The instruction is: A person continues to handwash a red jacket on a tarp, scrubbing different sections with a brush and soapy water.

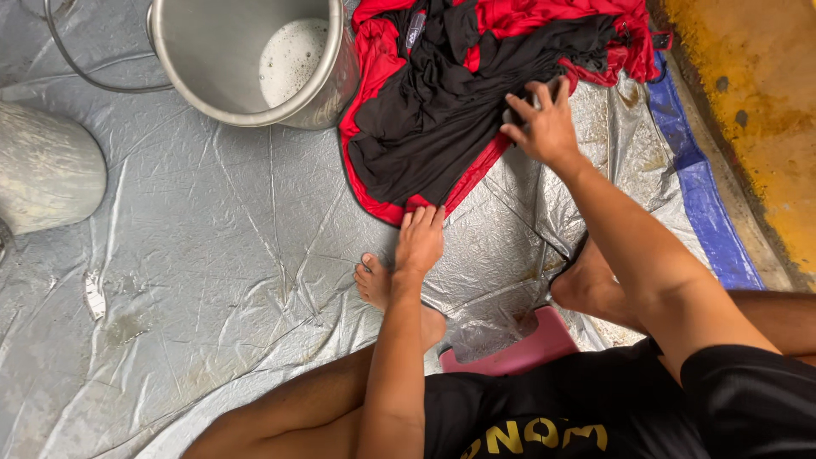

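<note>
A wet red and black garment [442, 102] lies spread on a silver tarp [212, 255]. My left hand [420, 240] presses flat on the garment's near red edge, fingers together. My right hand [541, 123] rests on the black cloth near its right side, fingers curled over something dark that I cannot make out. My bare feet sit on the tarp below the garment.
A steel bucket [255, 64] with foamy water stands at the back left of the garment. A pale rounded container [47, 170] is at the far left. A pink low stool [518, 348] is under me. A blue tarp edge [697, 178] and a yellow stained floor [756, 110] run along the right.
</note>
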